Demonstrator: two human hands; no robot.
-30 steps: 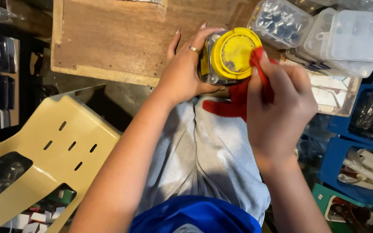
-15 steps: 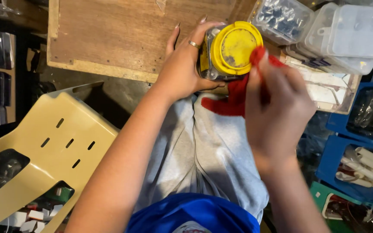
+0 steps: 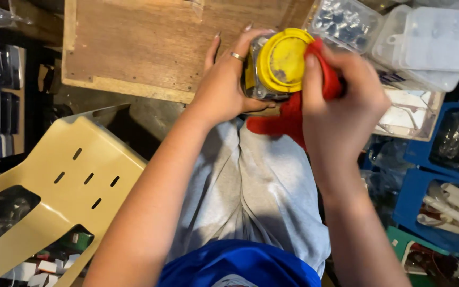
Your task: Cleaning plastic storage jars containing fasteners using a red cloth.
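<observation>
Bare wooden board (image 3: 150,42) top-left gives open room. Right side blocked: clear plastic boxes (image 3: 431,37) stacked, blue bins (image 3: 426,191) below. Tan plastic chair (image 3: 65,186) crowds the left, near lap.

The scene was dimly lit from above; the left edge was left in deep shadow, and slight motion blur was seen throughout.

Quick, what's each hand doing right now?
Left hand: closed around a clear jar with a yellow lid.
Right hand: closed on a red cloth, pressing it against the lid.
</observation>
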